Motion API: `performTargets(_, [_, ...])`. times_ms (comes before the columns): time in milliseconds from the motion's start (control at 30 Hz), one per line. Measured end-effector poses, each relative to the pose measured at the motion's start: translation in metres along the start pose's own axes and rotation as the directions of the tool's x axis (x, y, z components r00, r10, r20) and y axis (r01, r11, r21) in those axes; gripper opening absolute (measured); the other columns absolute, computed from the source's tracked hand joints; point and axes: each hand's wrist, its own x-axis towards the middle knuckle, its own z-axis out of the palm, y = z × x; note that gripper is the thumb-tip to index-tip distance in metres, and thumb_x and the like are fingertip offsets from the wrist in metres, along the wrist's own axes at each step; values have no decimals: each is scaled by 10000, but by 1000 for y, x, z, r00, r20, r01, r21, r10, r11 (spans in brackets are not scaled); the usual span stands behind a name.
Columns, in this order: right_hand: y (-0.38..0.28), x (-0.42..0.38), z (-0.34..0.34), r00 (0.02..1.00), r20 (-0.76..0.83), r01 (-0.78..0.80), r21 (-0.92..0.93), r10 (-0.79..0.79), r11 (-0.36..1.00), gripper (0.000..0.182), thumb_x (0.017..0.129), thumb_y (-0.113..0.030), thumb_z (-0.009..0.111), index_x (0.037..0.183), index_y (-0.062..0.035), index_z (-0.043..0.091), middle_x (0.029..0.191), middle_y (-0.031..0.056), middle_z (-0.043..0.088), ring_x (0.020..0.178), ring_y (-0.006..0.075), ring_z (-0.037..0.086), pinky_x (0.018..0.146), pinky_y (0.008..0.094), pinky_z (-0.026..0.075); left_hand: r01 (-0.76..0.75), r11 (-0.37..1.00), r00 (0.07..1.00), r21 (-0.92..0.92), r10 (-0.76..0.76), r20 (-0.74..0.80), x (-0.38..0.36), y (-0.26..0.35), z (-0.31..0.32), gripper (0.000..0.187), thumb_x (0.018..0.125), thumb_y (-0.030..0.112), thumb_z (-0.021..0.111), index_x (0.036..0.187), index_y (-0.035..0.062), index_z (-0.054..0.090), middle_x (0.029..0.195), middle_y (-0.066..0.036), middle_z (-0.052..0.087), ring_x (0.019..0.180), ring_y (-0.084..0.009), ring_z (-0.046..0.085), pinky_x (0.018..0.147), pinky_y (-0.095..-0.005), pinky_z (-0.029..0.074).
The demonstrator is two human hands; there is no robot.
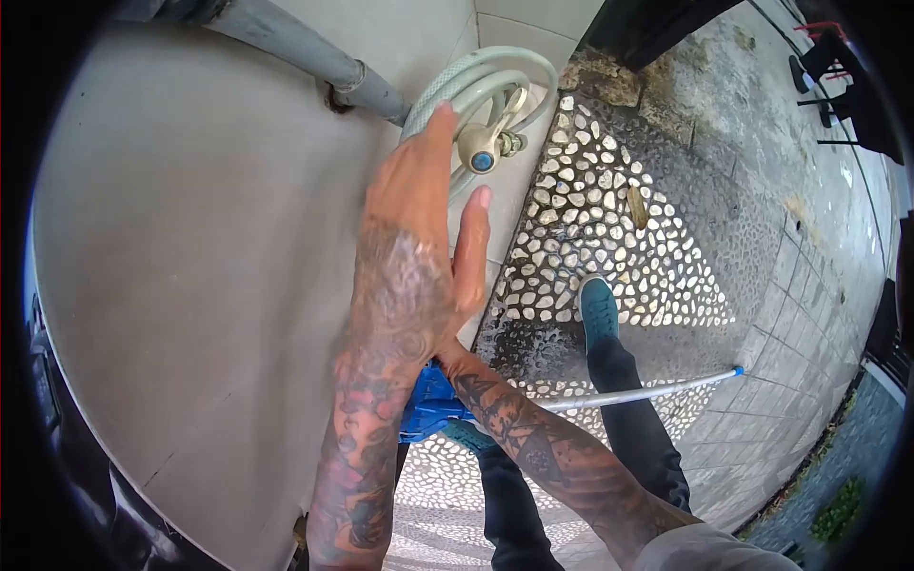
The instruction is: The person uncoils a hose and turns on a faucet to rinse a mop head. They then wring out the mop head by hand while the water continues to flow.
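My left hand [409, 228] is raised in front of the pale wall, its fingers stretched upward and the thumb apart. It overlaps the coiled pale green hose in view, just left of a brass tap [479, 150] with a blue centre; contact is unclear. My right hand [455, 356] is mostly hidden behind my left wrist, and its fingers do not show. Just below it is a blue plastic object [433, 404], partly covered by my left forearm. A pale pole [628, 396] with a blue tip extends right from there.
Pebbled paving [609, 209] lies beside the wall, with a brown leaf [637, 206] on it. A grey pipe [295, 43] runs along the wall at the top. My shoe [598, 309] stands on the pebbles. Dark furniture legs and a shoe are at the upper right.
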Motion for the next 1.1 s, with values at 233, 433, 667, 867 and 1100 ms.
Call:
performTargets(233, [-3, -3, -1, 899, 220, -437, 407, 378, 803, 478, 807, -171, 695, 1204, 74, 591, 1068, 204, 706, 965, 283, 722, 885, 368, 580, 82, 986, 923, -148, -20, 383, 31, -28, 24, 399, 989, 330, 625, 1247, 26, 642, 1087, -165, 691, 1142, -309, 608, 1048, -445, 451])
performTargets(433, [-18, -6, 10, 931, 143, -366, 344, 337, 865, 356, 803, -187, 707, 1074, 40, 667, 945, 146, 723, 825, 248, 720, 776, 358, 597, -364, 930, 760, 42, 270, 591, 33, -13, 35, 451, 983, 475, 579, 1194, 94, 695, 1244, -91, 665, 1271, -264, 543, 1181, -494, 330])
performTargets(667, [-21, -13, 15, 908, 104, -419, 305, 407, 856, 309, 811, -318, 781, 924, -50, 678, 784, 98, 680, 651, 239, 689, 648, 363, 592, 549, 690, 744, -471, -660, -101, -84, -22, -34, 546, 1095, 405, 381, 926, -41, 649, 947, -136, 674, 957, -223, 617, 973, -366, 431])
performTargets(867, [-18, -31, 4, 877, 229, -474, 271, 422, 838, 440, 818, -283, 710, 1185, -53, 631, 824, 122, 671, 712, 251, 672, 706, 409, 581, 337, -606, 160, -720, -717, 678, -351, -105, 48, 449, 1049, 439, 460, 1148, 3, 501, 991, -108, 507, 1003, -222, 497, 970, -480, 341])
performTargets(1100, [-21, -69, 10, 751, 418, -660, 439, 512, 610, 628, 807, -275, 647, 1378, -49, 513, 919, 115, 629, 815, 255, 641, 833, 449, 548, -529, -807, 668, -263, -587, 457, -244, -42, 231, 1360, 635, 323, 906, 1600, 74, -18, 1674, -223, -56, 1542, -415, 117, 1098, -835, 21])
